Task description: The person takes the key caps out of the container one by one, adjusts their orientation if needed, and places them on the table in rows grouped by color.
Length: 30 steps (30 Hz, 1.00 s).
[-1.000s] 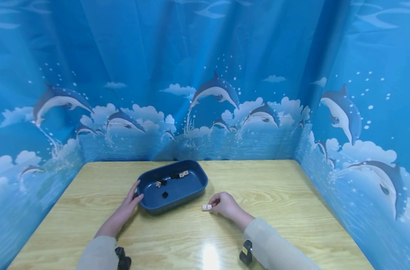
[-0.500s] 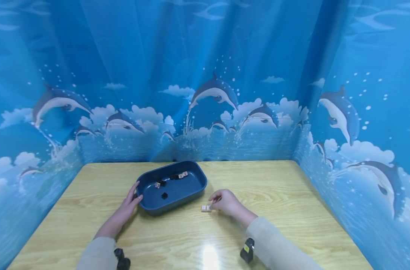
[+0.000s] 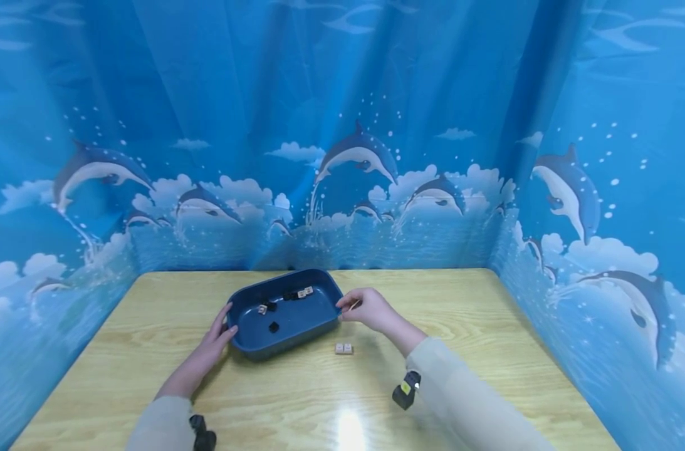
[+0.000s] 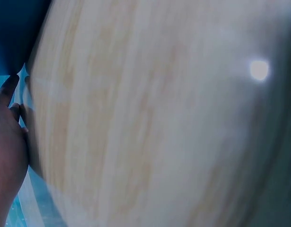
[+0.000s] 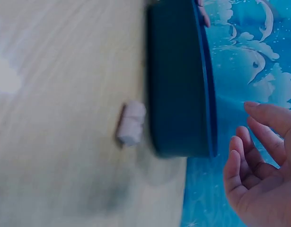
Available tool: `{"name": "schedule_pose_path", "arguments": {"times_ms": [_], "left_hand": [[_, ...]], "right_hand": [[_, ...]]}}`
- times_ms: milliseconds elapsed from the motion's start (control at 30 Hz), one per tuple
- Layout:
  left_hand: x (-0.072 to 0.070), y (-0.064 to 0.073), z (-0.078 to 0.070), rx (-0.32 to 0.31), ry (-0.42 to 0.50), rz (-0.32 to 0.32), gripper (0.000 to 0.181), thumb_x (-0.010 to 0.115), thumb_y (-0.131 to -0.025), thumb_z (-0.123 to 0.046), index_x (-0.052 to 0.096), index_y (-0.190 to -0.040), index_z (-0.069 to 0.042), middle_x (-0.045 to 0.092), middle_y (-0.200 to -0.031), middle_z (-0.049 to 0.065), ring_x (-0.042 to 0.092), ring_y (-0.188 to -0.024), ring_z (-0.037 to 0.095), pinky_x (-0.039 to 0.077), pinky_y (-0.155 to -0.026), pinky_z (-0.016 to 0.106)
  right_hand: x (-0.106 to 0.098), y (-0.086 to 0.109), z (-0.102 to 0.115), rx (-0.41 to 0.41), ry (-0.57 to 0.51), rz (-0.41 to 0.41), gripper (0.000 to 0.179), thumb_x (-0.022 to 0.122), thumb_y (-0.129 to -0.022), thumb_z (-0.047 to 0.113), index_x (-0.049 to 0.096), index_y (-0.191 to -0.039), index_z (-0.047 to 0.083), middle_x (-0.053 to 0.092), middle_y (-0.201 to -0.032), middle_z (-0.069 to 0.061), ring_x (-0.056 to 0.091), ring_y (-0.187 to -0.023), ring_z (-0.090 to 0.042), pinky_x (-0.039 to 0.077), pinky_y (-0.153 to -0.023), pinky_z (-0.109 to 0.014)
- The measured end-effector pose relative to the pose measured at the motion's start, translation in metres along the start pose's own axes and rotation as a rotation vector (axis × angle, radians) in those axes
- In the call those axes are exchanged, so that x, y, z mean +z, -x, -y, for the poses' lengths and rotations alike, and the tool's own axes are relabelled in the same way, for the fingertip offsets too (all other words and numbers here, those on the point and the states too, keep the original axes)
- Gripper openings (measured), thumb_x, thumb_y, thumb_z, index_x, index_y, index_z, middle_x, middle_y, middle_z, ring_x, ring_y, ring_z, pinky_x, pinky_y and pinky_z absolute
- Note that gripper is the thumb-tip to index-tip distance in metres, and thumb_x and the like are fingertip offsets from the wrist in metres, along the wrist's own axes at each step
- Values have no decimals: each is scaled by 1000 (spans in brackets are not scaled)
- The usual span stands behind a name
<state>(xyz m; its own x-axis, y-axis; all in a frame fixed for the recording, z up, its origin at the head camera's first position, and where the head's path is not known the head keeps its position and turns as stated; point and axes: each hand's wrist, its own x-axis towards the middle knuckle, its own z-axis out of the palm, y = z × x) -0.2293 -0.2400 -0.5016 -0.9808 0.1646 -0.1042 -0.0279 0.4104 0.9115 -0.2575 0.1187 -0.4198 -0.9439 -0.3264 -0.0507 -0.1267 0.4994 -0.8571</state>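
A dark blue tray (image 3: 286,344) lies on the table in the head view. My left hand (image 3: 209,341) grips its left end, thumb over the rim; part of that hand (image 4: 8,142) shows in the left wrist view. My right hand (image 3: 370,310) is beside the tray's right end, and the right wrist view shows the hand (image 5: 266,165) with loosely bent fingers and nothing seen between them. Two small pale blocks (image 3: 344,349), like keycaps with faint marks on top, lie side by side on the table before the tray. They appear blurred blocks (image 5: 131,123) in the right wrist view.
Inside the tray are small black pieces (image 3: 274,327) and pale ones (image 3: 304,292), some in a short row. The wooden table (image 3: 460,351) reaches a blue dolphin-print curtain (image 3: 342,125) behind and at both sides.
My right hand has let go of the pale blocks, rising and moving away from me to the tray's right end. The two blocks stay on the table. My left hand has kept its place.
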Motion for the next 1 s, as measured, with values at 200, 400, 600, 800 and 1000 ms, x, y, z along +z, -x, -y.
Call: {"name": "schedule_pose_path", "arguments": {"times_ms": [200,400,600,800,1000], "left_hand": [[-1,2,1,9,14,-7,64,40,-106,-22,2,-157,-11,13,-150,41,15,-139,53,12,-111,64],[-1,2,0,-14,27,-11,65,41,-106,-23,3,-157,-14,11,-152,38,14,-140,52,10,-111,63],[0,1,1,-12,33,-12,65,42,-105,-22,4,-157,-11,11,-152,39,14,-139,52,11,-111,62],[1,1,4,-43,19,-20,65,42,-105,-24,5,-157,-14,9,-154,36,12,-140,51,8,-111,63],[2,1,4,-14,7,-56,64,44,-104,-23,9,-157,-13,14,-151,38,17,-139,52,10,-111,63]], "right_hand": [[1,-18,20,-8,7,108,25,75,-86,11,72,-110,5,68,-94,-4,63,-85,-16,54,-79,-42],[8,-38,34,-43,0,201,23,73,-88,10,72,-111,9,67,-93,-1,64,-87,-15,54,-84,-45],[15,-59,48,-72,53,283,24,71,-89,7,71,-113,7,69,-96,-5,63,-87,-14,55,-79,-33],[22,-80,54,-96,132,392,28,69,-90,8,69,-118,4,70,-106,-10,63,-91,-12,54,-83,-33],[32,-103,57,-89,112,470,28,67,-92,10,68,-120,4,71,-101,-1,66,-93,-16,52,-89,-46]]}}
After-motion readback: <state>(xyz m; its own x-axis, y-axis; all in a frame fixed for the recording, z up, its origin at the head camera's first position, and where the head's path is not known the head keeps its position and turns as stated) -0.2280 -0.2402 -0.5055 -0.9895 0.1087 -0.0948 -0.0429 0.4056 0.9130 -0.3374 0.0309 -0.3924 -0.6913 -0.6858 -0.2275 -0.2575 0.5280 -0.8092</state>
